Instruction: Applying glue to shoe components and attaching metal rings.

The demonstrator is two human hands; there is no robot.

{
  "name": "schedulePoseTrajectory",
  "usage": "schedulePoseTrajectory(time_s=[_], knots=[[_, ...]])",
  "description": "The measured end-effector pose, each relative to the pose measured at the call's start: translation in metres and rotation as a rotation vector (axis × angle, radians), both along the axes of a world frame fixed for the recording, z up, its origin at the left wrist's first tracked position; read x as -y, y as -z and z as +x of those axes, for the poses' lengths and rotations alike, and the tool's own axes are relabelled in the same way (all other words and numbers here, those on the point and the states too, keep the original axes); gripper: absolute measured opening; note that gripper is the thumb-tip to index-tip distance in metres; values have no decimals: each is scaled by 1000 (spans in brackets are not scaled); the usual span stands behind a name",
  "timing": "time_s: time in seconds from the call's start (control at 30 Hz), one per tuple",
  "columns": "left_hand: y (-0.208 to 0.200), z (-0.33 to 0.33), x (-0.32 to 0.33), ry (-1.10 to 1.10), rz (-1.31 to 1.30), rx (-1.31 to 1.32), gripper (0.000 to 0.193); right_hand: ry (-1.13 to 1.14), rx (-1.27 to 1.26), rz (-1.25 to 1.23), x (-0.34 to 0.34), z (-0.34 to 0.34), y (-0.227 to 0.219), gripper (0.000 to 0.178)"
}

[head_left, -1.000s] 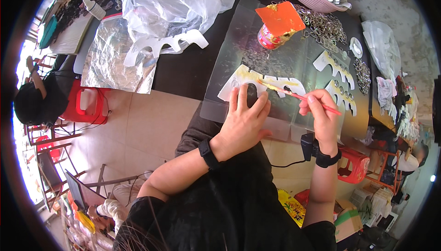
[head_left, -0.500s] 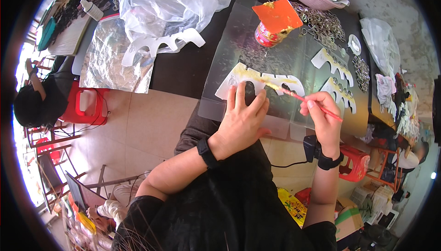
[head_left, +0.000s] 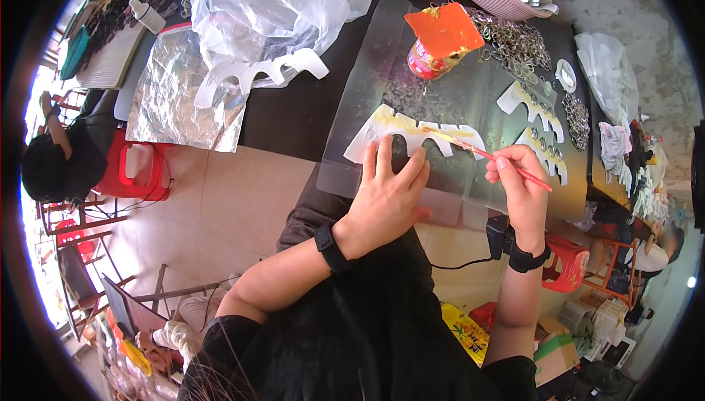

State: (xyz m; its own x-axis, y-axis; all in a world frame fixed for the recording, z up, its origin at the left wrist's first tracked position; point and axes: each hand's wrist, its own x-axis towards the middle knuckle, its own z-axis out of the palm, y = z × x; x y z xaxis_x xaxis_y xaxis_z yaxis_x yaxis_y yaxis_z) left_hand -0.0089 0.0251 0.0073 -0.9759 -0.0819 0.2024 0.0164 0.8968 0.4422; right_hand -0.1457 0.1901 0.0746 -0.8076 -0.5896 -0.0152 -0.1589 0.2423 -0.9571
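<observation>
The brush (head_left: 485, 155) is red, the strip (head_left: 407, 127) white.

The cutout strip (head_left: 383, 120) looks smooth and matt — the rings (head_left: 520, 42), shiny metal.

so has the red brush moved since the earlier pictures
Yes, slightly to the right: against the red tub, which sits in the same spot on the clear sheet, the red brush has its tip farther right.
</observation>
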Motion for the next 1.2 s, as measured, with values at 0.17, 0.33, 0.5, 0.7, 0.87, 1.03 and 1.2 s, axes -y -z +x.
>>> schedulePoseTrajectory(time_s=[0.17,0.33,0.5,0.7,0.87,1.03,1.2], knots=[[-1,0,0,-8,-6,-6,69,-51,43,-53,-7,0,8,9],[-2,-1,0,-10,7,-11,69,28,84,-4,-11,1,7,9],[-2,-1,0,-15,21,-6,68,5,35,-33,-11,-1,8,8],[-3,-1,1,-10,40,-18,67,-34,3,-6,-11,-1,0,7],[-5,-2,2,-14,37,-17,67,-1,-26,23,-12,-5,0,8],[-5,-2,0,-20,43,-22,67,-29,-13,31,-16,-6,-1,8],[-7,-7,-4,23,-59,-17,67,-12,5,38,-23,-12,-4,7]])
